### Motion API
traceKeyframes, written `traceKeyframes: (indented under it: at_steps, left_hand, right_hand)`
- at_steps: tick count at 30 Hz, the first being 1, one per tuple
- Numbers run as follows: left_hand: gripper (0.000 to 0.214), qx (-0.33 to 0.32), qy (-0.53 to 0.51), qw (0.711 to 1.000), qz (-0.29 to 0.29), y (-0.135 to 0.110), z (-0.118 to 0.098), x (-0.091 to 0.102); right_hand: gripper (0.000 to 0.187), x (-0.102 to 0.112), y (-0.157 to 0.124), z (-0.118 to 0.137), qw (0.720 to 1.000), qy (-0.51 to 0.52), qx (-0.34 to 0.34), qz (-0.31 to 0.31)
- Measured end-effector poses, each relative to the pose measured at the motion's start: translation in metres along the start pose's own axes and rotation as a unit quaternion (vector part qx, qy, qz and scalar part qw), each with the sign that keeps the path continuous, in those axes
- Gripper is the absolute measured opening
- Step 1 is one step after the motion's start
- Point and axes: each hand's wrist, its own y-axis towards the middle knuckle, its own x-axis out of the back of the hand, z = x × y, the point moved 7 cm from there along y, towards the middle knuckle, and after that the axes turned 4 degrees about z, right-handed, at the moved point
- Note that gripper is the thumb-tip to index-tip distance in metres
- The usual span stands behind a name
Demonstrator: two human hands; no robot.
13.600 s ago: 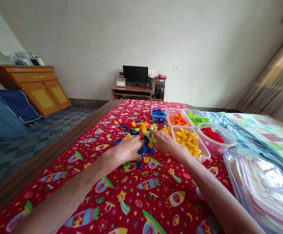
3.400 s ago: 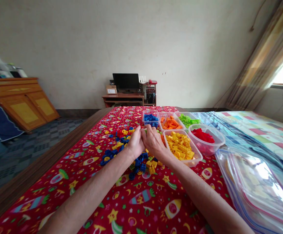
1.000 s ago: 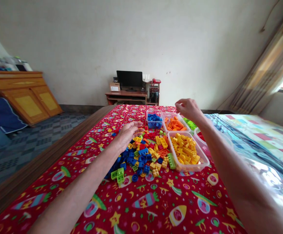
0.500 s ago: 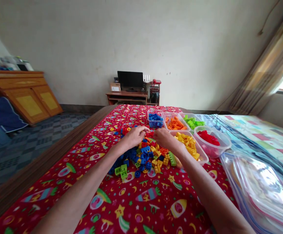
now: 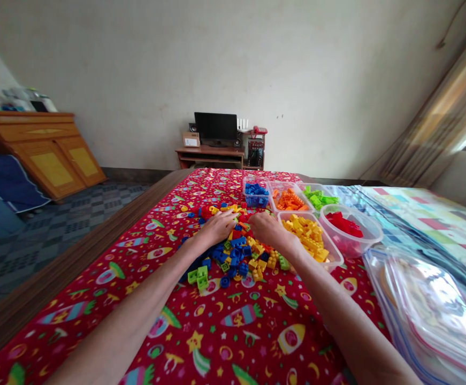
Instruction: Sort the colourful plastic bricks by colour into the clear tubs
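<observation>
A mixed pile of toy building bricks [image 5: 238,254] in blue, yellow, green, orange and red lies on the red patterned cloth [image 5: 233,342]. Over the far part of this pile is my left hand [image 5: 220,226], its fingers stretched forward and slightly apart among the bricks. A little green shows by its fingertips; whether they touch it I cannot tell. My right hand [image 5: 268,229] is just to the right, knuckles up and fingers curled inward. Anything inside those fingers is hidden. Light green bricks [image 5: 199,277] sit at the pile's near left edge.
Beyond and right of the pile stand clear tubs of blue bricks [image 5: 257,195], orange bricks [image 5: 289,199], green bricks [image 5: 319,198], yellow bricks [image 5: 308,235] and red bricks [image 5: 343,224]. Clear zip bags [image 5: 433,305] lie at the right. A desk with a monitor [image 5: 215,127] stands by the wall.
My left hand has lowered onto the pile, its fingers reaching flatter than before. My right hand has drawn slightly nearer and stays curled. The view has shifted a little.
</observation>
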Motion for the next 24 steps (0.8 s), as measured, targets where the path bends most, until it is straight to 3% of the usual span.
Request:
traceKeyframes:
  at_steps: [4,8,12,15,20,24]
  left_hand:
    - [0.031,-0.006,0.043,0.999,0.032,0.0,-0.004,-0.004]
    - [0.025,-0.028,0.099,0.993,0.051,0.001,-0.012,-0.002]
    - [0.025,-0.033,0.109,0.993,0.035,0.001,-0.017,0.003]
    - [0.02,-0.009,0.082,0.996,0.03,0.003,-0.009,0.006]
    - [0.02,0.033,0.068,0.993,0.09,0.007,0.011,0.004]
    - [0.024,0.033,0.06,0.995,0.078,0.009,0.014,0.007]
  right_hand:
    - [0.03,-0.015,0.005,0.027,0.999,-0.008,0.038,0.017]
    - [0.042,-0.019,0.012,0.041,0.999,-0.021,0.01,0.041]
    - [0.045,-0.018,0.013,0.035,0.999,0.012,-0.02,0.035]
    - [0.045,-0.018,0.011,0.026,0.998,0.033,-0.044,0.007]
    - [0.037,-0.019,0.006,0.019,0.997,0.061,-0.038,-0.028]
    - [0.034,-0.011,0.002,0.02,0.997,0.064,-0.017,-0.037]
